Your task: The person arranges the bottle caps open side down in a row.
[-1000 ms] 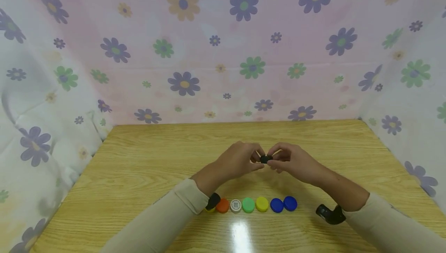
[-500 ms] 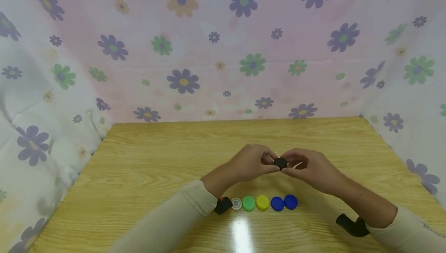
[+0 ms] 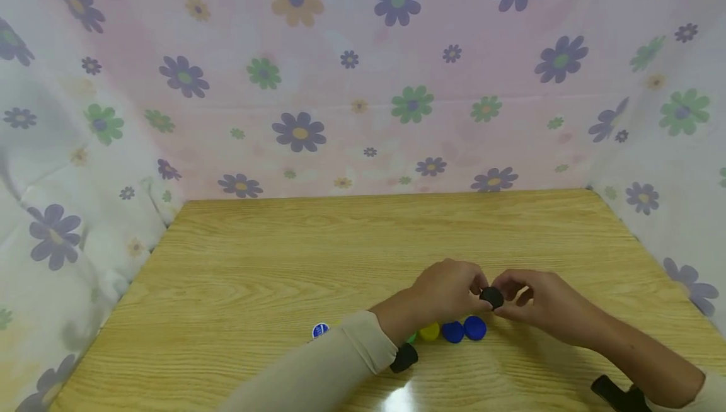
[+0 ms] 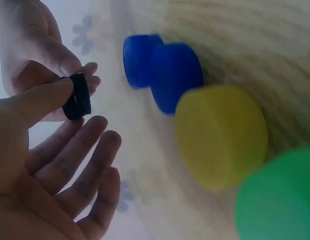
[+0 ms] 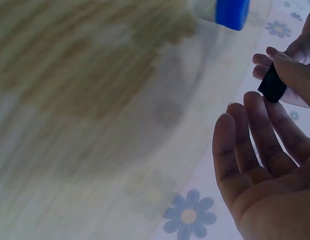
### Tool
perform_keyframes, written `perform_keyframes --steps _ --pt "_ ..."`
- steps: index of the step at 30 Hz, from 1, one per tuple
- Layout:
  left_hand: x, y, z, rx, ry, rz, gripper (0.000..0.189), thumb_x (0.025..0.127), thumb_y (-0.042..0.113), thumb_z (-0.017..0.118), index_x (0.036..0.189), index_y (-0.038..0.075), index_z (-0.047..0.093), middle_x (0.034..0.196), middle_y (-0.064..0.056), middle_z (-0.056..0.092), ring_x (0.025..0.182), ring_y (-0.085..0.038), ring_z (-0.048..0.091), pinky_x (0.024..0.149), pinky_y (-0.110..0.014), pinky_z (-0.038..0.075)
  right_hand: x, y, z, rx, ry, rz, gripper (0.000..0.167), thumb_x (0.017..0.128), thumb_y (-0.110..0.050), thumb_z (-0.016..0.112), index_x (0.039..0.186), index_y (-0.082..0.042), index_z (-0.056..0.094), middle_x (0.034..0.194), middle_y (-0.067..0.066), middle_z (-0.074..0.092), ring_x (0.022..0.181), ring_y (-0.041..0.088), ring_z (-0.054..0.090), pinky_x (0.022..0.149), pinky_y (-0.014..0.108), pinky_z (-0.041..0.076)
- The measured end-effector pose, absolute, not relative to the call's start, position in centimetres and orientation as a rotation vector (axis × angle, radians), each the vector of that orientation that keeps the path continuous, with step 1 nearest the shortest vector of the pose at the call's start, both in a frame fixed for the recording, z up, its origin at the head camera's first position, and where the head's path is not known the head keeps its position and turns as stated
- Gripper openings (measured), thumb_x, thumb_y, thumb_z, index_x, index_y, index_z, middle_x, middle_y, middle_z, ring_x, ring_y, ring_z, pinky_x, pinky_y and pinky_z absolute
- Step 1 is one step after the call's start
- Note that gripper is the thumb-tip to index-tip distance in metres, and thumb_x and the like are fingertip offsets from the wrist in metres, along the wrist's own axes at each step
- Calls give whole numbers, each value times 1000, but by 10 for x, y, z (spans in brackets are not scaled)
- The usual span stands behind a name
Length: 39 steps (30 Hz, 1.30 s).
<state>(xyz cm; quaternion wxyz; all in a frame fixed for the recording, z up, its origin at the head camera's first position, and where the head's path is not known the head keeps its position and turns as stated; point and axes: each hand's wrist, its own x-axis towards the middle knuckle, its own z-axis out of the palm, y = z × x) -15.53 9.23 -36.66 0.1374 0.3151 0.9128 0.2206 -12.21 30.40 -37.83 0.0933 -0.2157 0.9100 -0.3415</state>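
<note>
A small black bottle cap (image 3: pixel 491 297) is held up off the table between both hands, just behind the right end of a row of caps. From the left, my left hand (image 3: pixel 448 289) pinches it with thumb and index finger; the other fingers are spread in the left wrist view. My right hand (image 3: pixel 539 302) pinches its other side, thumb against the cap in the right wrist view. Below them lie two blue caps (image 3: pixel 474 328), a yellow cap (image 3: pixel 429 332) and a green cap (image 4: pixel 282 200), which the left wrist mostly covers in the head view.
A white cap with a blue print (image 3: pixel 320 330) lies left of my left sleeve (image 3: pixel 340 361), which hides part of the row. Black wrist devices (image 3: pixel 404 358) hang below both wrists. The wood-grain table (image 3: pixel 255 261) is backed by a flowered cloth (image 3: pixel 363 84).
Both hands have moved right and nearer to me with the black cap, which has turned between their fingers. The left sleeve now covers the orange and white caps; the printed cap has come into view.
</note>
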Motion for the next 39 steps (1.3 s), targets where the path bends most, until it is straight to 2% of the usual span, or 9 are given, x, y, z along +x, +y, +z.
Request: perform_keyframes --steps 5,12,19,26,39 --pt "-148 105 -371 866 2705 506 21 86 44 78 98 29 71 86 19 64 71 5 55 59 -15 42 -120 312 -389 -679 2675 -991 36 88 -35 77 114 -12 66 100 -5 66 86 1 60 71 24 54" --pt "-142 110 -382 907 2754 403 18 86 46 78 89 30 71 71 21 61 64 4 51 58 -18 39 -123 316 -398 -716 2590 -985 37 86 -36 78 114 -13 66 99 -9 66 84 -1 60 69 24 54" --pt "-141 112 -389 992 2785 308 19 87 45 76 84 28 70 75 17 61 66 0 51 59 -22 39 -124 315 -403 -770 2607 -960 36 87 -40 76 112 -17 66 99 -12 67 86 -1 60 70 24 55" --pt "-138 114 -390 999 2803 232 24 88 45 73 77 26 64 73 12 56 68 -5 49 61 -25 38 -123 312 -406 -802 2646 -902 32 87 -41 77 110 -20 67 100 -13 66 88 -2 60 71 24 53" --pt "-136 118 -390 953 2818 144 24 87 49 74 86 27 65 79 11 58 71 -6 50 66 -26 40 -124 309 -411 -801 2701 -858 29 85 -36 80 106 -23 65 98 -13 63 86 -3 56 69 24 50"
